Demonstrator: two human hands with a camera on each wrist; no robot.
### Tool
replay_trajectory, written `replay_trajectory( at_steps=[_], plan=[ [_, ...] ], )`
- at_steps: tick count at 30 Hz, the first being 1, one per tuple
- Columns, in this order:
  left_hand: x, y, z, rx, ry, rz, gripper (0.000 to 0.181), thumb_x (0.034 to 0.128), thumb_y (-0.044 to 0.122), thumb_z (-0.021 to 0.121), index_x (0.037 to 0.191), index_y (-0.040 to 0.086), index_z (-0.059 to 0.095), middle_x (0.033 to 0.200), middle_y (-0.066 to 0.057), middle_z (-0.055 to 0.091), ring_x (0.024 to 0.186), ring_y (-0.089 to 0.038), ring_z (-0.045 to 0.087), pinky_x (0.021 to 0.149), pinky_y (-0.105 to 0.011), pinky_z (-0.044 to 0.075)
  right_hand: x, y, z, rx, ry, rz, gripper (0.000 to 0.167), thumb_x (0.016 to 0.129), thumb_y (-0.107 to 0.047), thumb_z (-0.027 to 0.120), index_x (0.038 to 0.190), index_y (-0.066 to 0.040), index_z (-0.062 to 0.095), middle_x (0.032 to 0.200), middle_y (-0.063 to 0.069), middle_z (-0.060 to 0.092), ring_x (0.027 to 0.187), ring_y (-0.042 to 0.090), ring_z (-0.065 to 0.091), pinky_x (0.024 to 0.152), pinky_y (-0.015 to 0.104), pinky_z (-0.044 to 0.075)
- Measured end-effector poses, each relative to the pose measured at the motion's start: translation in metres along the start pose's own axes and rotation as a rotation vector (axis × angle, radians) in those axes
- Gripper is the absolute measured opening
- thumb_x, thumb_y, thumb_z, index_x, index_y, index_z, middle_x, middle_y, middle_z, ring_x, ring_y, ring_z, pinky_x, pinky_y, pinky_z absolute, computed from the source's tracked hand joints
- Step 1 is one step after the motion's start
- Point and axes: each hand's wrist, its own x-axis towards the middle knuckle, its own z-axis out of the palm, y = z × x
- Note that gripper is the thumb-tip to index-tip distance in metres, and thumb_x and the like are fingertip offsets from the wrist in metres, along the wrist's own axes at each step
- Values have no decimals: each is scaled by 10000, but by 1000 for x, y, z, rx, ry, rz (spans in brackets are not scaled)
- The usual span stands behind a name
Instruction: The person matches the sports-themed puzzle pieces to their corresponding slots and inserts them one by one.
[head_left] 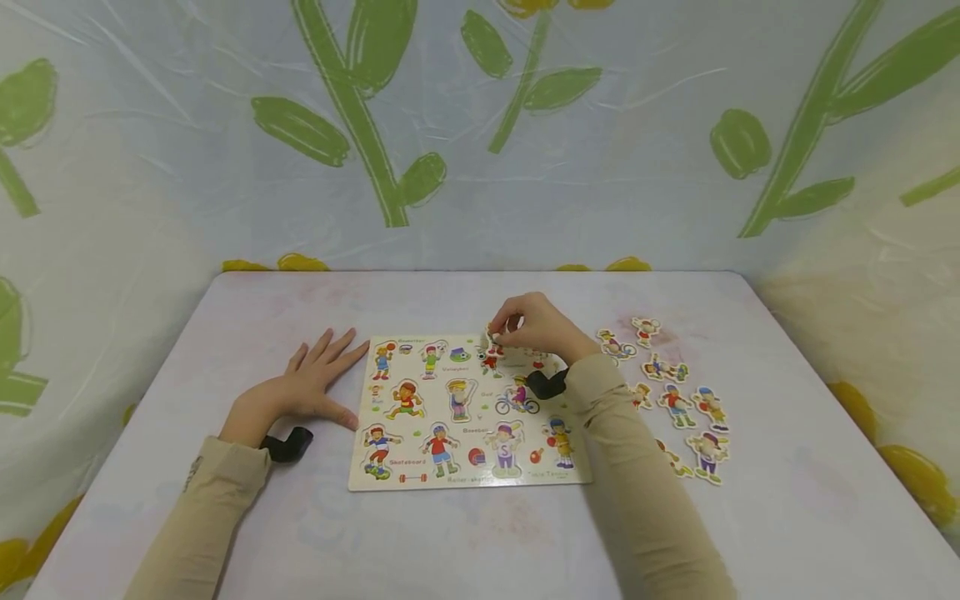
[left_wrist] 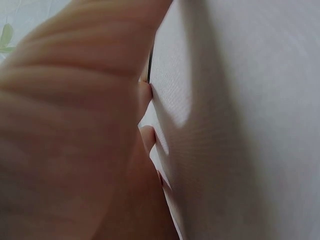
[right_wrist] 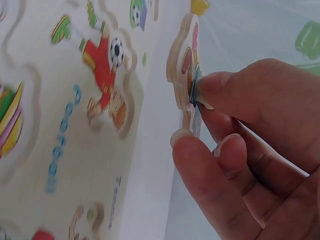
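1. Currently, right hand [head_left: 536,325] pinches a small flat wooden figure piece, pale-edged with a painted face [right_wrist: 186,65], just above the far edge of a cream rectangular puzzle board with printed, figure-shaped recesses [head_left: 435,408].
2. Left hand [head_left: 311,387] lies with fingers spread on the white cloth-like surface [head_left: 300,517], thumb and forefinger at the board's left edge; probably placed there to steady it.
3. Piece is held on edge, tilted up from the board; the fingertip grip presumably leaves it easy to turn.
4. Loose painted figure pieces [head_left: 678,407] lie spread to the board's right, likely for easy reach by the right hand.
5. Right forearm's beige sleeve [head_left: 637,467] covers part of the board's right side and some loose pieces.
6. Held piece's picture: nearly edge-on in the right wrist view, partly behind fingers; figure unreadable.
7. Left wrist view: mostly palm; fingertips barely show, and thumb-to-board contact cannot be confirmed.
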Motion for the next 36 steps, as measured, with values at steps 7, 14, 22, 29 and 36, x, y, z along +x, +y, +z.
replay_trajectory(
  at_steps=[7,14,22,29,36],
  plan=[
    [0,0,-1,-15,7,14,1285,626,724,780,1610,207,135,1666,-119,-40,1487,-404,-157,1143,-637,-116,19,-13,12,-3,-36,-20,66,856,-43,728,898,-69,772,917,28,709,770,198,573,652,327,489],
    [1,-3,-2,-12,13,23,1292,613,763,754,1610,229,130,1668,-103,-52,1487,-394,-166,1142,-636,-119,39,-29,25,-15,-64,-51,67,851,-44,730,898,-67,772,919,27,714,782,178,588,680,307,506],
    [8,-11,0,11,-10,9,1305,601,805,725,1612,277,89,1670,-47,-88,1491,-341,-195,1150,-617,-124,60,-42,43,3,-99,-89,61,851,-40,734,884,-75,770,897,13,712,760,156,599,668,280,517],
    [12,-16,3,15,-20,-9,1316,579,843,701,1610,296,93,1671,-31,-85,1493,-332,-191,1151,-622,-112,77,-56,59,14,-137,-104,63,853,-38,728,896,-59,769,856,15,698,708,156,597,627,257,514],
    [11,-16,1,22,-20,-9,1317,580,838,706,1611,288,100,1671,-38,-83,1492,-340,-192,1145,-632,-116,94,-65,77,16,-171,-94,63,848,-37,739,896,-66,767,843,8,690,733,142,586,636,231,508]
  ],
)
